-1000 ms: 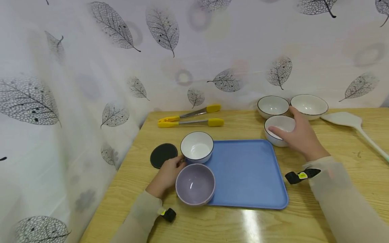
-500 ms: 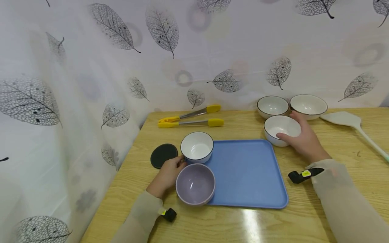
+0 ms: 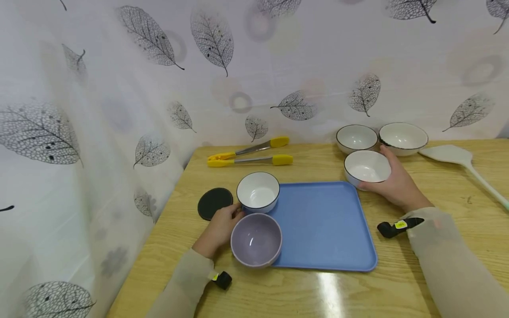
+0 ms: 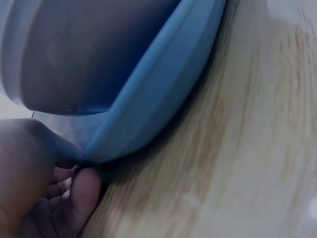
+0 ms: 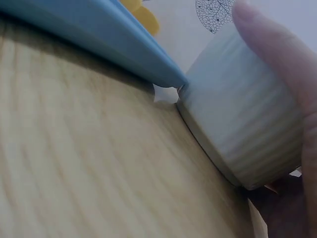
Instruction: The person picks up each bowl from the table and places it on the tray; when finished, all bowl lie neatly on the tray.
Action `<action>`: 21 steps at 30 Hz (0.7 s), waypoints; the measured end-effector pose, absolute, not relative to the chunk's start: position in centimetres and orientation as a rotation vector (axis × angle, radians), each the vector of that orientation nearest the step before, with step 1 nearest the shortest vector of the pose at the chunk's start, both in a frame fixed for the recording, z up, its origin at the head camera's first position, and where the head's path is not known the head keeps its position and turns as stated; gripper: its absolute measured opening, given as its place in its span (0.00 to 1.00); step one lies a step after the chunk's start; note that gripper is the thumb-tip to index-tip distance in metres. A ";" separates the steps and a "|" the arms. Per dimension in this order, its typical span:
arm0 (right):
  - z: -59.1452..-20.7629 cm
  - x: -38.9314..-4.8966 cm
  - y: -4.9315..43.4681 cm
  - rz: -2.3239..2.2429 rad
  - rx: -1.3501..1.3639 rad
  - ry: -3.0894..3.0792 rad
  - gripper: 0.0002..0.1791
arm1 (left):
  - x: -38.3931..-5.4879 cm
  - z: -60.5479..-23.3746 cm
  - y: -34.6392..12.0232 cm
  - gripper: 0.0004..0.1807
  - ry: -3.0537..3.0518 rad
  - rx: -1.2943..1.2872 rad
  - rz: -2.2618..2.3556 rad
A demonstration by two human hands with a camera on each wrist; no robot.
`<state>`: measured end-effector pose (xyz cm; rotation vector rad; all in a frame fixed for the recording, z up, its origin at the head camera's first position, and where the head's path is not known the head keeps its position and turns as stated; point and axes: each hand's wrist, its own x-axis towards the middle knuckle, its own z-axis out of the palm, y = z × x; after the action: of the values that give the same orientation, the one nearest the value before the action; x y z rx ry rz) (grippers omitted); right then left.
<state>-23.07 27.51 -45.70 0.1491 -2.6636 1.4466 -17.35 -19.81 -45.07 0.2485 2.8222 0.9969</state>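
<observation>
In the head view my right hand point(image 3: 393, 181) holds a white bowl point(image 3: 366, 165) with a dark rim, just beyond the tray's far right corner. Its thumb lies along the bowl's near side and the fingers reach round the right. The right wrist view shows this bowl's ribbed outer wall point(image 5: 237, 109) beside the tray edge point(image 5: 114, 39). At the left side of the blue tray point(image 3: 322, 225), my left hand point(image 3: 222, 225) pinches the rim point(image 4: 133, 104) between thumb and fingers. A purple bowl point(image 3: 256, 240) and another white bowl point(image 3: 258, 192) stand on the tray's left part.
Two more white bowls, a smaller one point(image 3: 356, 138) and a wider one point(image 3: 403, 138), stand behind the held bowl. A pale spatula point(image 3: 451, 154) lies on the right. Yellow-tipped tongs point(image 3: 254, 161) lie at the back, and a dark round coaster point(image 3: 215, 203) at left.
My right hand has shifted a little to the right, and its thumb has come from inside the white bowl to its near outer side. My left hand and the tray have stayed put.
</observation>
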 end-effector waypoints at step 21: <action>-45.8 -22.7 27.0 1.322 0.110 -2.553 0.70 | -17.2 -44.9 -19.9 0.15 2.814 0.251 0.997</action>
<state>-22.67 26.97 -45.85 0.1103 -2.5534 1.3224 -17.22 -19.86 -44.95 0.2511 2.8140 0.9973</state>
